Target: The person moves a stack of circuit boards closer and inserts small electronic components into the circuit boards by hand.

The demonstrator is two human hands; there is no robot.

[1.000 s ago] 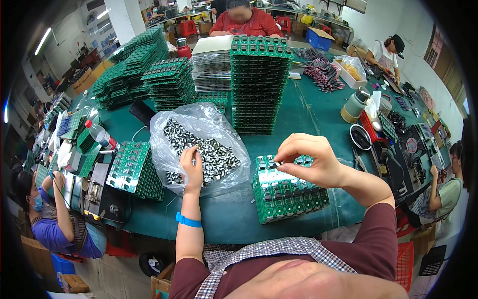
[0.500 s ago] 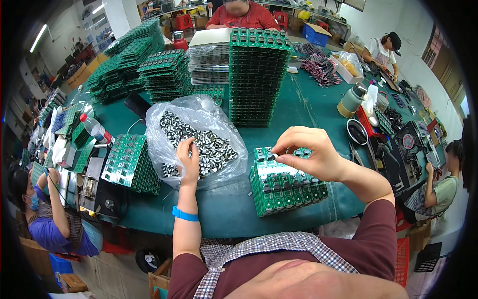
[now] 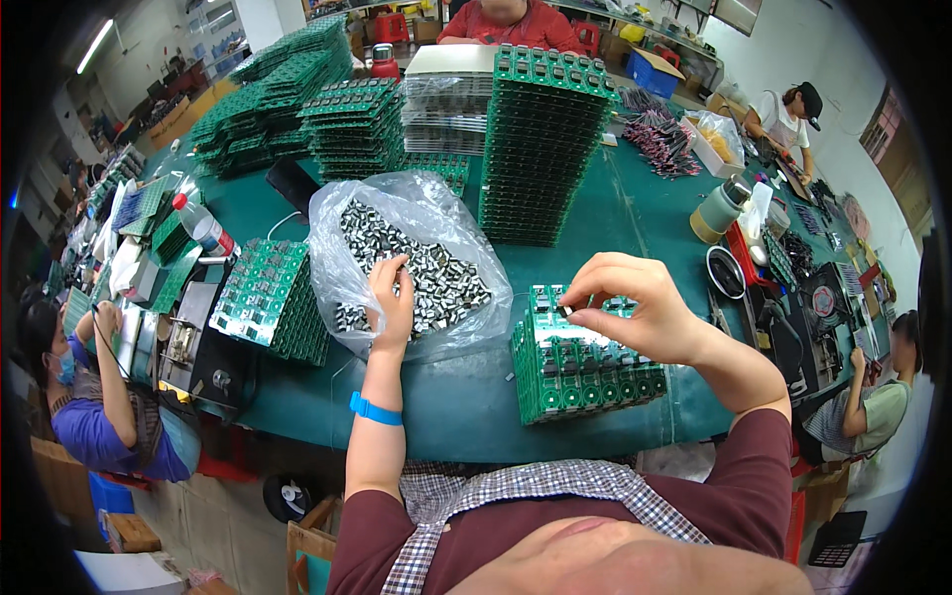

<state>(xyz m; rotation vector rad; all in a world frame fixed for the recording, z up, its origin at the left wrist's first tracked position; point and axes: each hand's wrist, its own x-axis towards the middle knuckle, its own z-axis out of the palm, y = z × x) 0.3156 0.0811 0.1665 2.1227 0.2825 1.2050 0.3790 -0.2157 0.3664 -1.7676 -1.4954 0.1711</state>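
My right hand point(image 3: 640, 307) pinches a small silver-and-black metal component point(image 3: 566, 309) between thumb and fingertips. It hovers just over the back left part of a stack of green circuit boards point(image 3: 585, 382), whose top board carries rows of dark parts. My left hand point(image 3: 391, 297), with a blue wristband, reaches into a clear plastic bag point(image 3: 486, 332) heaped with loose silver-and-black components point(image 3: 431, 283). Its fingers are bent and a little apart over the heap, with nothing plainly held.
A tall stack of circuit boards point(image 3: 540, 149) rises behind the bag; more board stacks point(image 3: 273, 288) stand left. A bottle point(image 3: 203, 226), a thermos flask point(image 3: 721, 210) and a black ring-shaped item point(image 3: 726, 271) lie around the green table point(image 3: 436, 407). Several co-workers sit around.
The whole view has shifted slightly, with the table's things now further right. My right hand still holds the component over the boards. My left fingers have spread a little in the bag.
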